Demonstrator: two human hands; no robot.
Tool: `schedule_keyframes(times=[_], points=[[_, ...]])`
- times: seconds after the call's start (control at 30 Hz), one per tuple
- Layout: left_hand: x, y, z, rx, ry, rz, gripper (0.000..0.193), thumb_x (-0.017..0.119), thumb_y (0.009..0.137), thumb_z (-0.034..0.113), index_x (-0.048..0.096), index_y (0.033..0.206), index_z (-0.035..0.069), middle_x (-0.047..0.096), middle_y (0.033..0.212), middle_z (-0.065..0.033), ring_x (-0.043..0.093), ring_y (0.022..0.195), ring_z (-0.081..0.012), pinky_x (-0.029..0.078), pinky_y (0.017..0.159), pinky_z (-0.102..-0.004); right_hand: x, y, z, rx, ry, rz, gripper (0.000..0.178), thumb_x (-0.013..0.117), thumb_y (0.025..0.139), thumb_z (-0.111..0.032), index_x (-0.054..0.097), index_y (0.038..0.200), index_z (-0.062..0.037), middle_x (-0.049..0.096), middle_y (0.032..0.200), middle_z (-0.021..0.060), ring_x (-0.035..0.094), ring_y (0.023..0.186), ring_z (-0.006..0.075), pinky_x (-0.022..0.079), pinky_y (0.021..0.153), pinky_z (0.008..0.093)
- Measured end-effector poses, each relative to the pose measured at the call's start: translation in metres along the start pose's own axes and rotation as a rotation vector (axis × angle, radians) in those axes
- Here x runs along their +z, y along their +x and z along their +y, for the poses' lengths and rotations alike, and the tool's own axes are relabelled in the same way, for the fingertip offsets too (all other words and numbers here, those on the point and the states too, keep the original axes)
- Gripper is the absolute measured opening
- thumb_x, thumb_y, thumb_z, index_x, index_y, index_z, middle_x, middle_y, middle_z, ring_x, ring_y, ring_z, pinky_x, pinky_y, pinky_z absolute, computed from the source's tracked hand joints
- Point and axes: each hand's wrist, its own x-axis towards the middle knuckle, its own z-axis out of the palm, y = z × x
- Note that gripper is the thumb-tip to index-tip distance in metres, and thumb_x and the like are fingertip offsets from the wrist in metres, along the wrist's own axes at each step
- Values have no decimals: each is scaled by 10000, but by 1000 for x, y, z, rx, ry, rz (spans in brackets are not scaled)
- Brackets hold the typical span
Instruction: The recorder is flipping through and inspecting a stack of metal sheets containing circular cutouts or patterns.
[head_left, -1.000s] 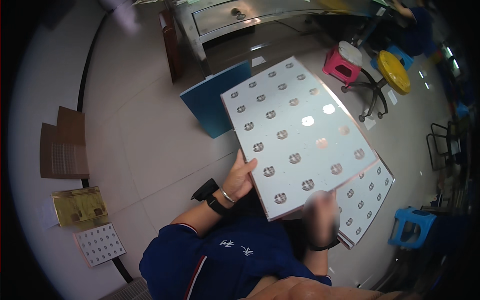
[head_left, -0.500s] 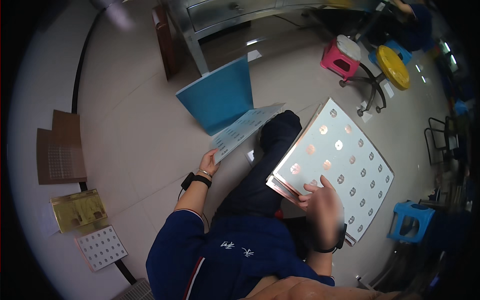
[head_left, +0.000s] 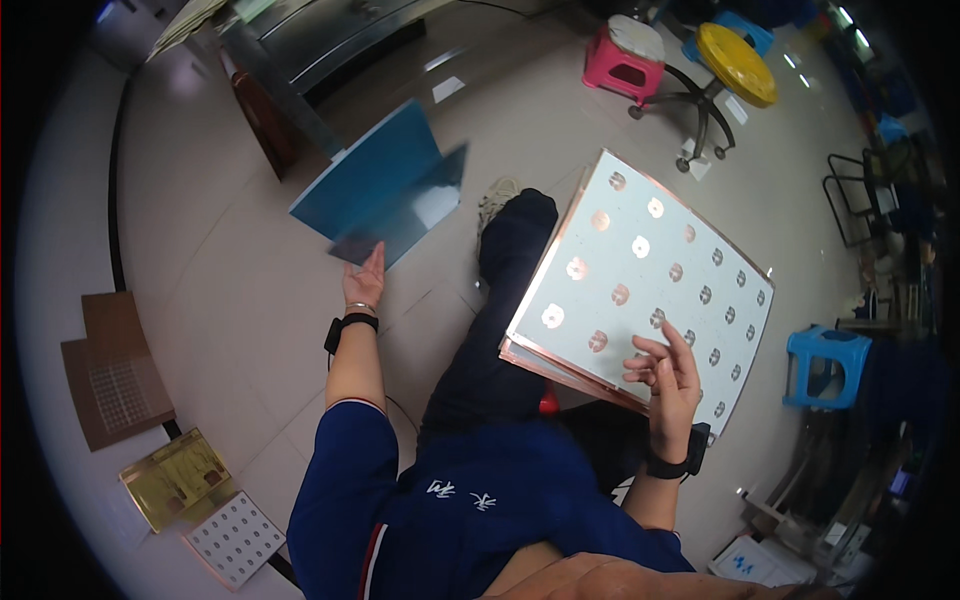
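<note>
On and beside my right leg rests a stack of thin panels (head_left: 655,235), pale on top with rows of coppery and dark round marks and copper-coloured edges. My right hand (head_left: 672,375) hovers over or lightly touches its near part, fingers spread and holding nothing. To the left, a dark glossy sheet (head_left: 425,200) stands tilted against a blue board (head_left: 365,180). My left hand (head_left: 366,278) is at the sheet's lower edge, palm turned up and fingers stretched out. Whether those fingertips touch the sheet is unclear.
Brown boards (head_left: 115,370), a yellow shiny panel (head_left: 177,478) and a dotted panel (head_left: 237,540) lean along the left wall. A metal desk (head_left: 320,45) stands ahead. Farther right are a pink stool (head_left: 622,65), a yellow-seated swivel stool (head_left: 735,62) and a blue stool (head_left: 827,365).
The sheet in my left hand has swung up against the blue board, its printed face no longer showing, and the fingers have loosened. My right hand's fingers have spread. The whole view has shifted.
</note>
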Motion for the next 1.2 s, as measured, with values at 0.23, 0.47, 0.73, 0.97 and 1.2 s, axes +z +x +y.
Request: schedule_keyframes(times=[0.23, 0.47, 0.73, 0.97, 1.2], points=[[33, -3, -59, 308, 704, 226, 452, 356, 968, 295, 299, 1330, 31, 459, 1260, -232, 501, 1112, -334, 441, 944, -420, -66, -15, 4, -3, -243, 407, 405, 435, 951, -174, 389, 1322, -20, 562, 1142, 167, 594, 907, 183, 497, 763, 295], [126, -68, -163, 61, 1334, -272, 235, 432, 955, 201, 543, 1053, 18, 596, 864, -72, 597, 724, -131, 507, 654, -235, -169, -45, 44, -226, -1004, 843, 361, 421, 930, -119, 456, 1269, -1, 532, 1209, 174, 554, 1041, 254, 422, 906, 341], [175, -115, -227, 368, 2193, -650, 234, 493, 915, 206, 586, 894, -7, 578, 680, -87, 559, 598, -152, 455, 573, -293, -145, -38, 57, -74, -1310, 831, 360, 435, 870, -58, 505, 1221, -25, 468, 1271, 230, 449, 1179, 371, 376, 971, 400], [196, -140, -258, 826, 2663, -648, 212, 501, 876, 157, 496, 738, -4, 548, 672, -180, 554, 644, -376, 421, 545, -414, -132, -39, 53, -46, -1366, 871, 362, 430, 876, -81, 502, 1228, -39, 461, 1279, 233, 444, 1185, 375, 377, 969, 405], [203, -152, -261, 841, 2500, -539, 172, 540, 871, 164, 543, 829, -3, 583, 702, -136, 561, 567, -254, 446, 543, -332, -131, -39, 54, -48, -1299, 862, 357, 425, 885, -90, 500, 1231, -41, 470, 1268, 232, 440, 1187, 377, 377, 967, 408]])
